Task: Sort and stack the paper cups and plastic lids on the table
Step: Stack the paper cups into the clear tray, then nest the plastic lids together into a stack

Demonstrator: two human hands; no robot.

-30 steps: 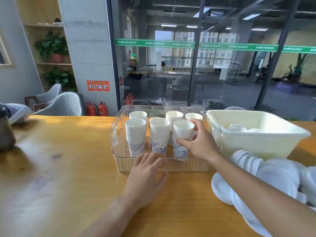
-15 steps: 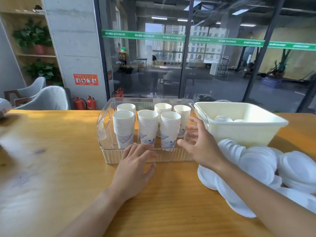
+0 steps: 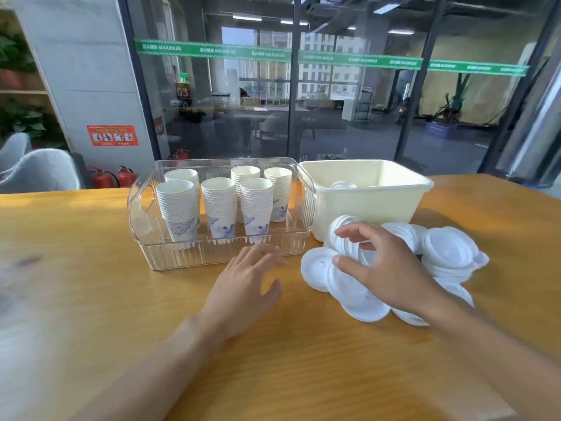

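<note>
Plastic lids lie heaped on the wooden surface, right of the clear bin. Above them the right hand hovers, grip spread and empty; whether it touches them is unclear. The left hand, fingers loose, sits before the bin. Inside the bin stand six paper cup stacks. A cream tub behind the heap holds a few lids.

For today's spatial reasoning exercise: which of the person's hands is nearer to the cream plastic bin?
The right. The right hand hovers over the pile of white lids just in front of the cream plastic bin; the left hand lies further left, before the clear tray.
</note>
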